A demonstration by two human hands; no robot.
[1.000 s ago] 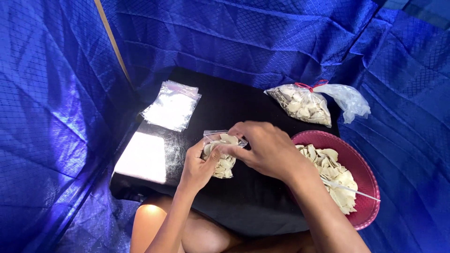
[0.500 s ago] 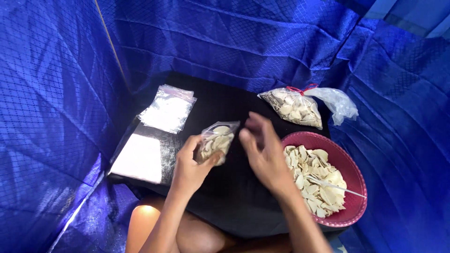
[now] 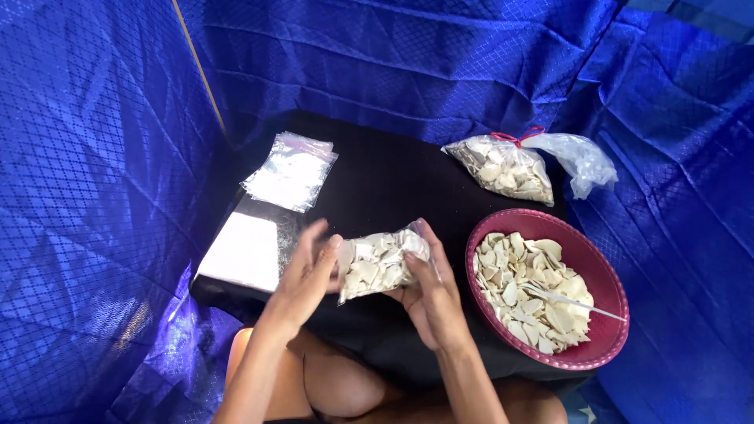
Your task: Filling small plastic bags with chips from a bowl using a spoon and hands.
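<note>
Clear plastic wraps the thing both hands are busy with: a small transparent pouch packed with pale, flat chips (image 3: 382, 265), held just above the black worktop (image 3: 385, 180) in front of the person's knees. The right hand (image 3: 430, 294) is clamped on the pouch, with its thumb across the near face and its fingers behind the right end, and carries the weight. The left hand (image 3: 308, 275) lies flat against the pouch's left end, its fingers loosely spread and blurred; it touches rather than grips. The pouch's long axis runs left to right between the two palms, tilted slightly upward toward the right, so each hand meets one short end, and the right is the nearer and firmer of the two.

Just right of the right hand sits a round maroon plastic bowl (image 3: 605, 275) heaped with the same pale chips, a thin white stick lying across them. Beyond it, at the far right of the worktop, lies a larger clear bag of chips tied with a red band (image 3: 503, 169). To the left rests a stack of empty clear pouches (image 3: 289, 170), and nearer, a shiny flat sheet (image 3: 245, 251). Blue quilted fabric (image 3: 94, 196) closes in all around.
</note>
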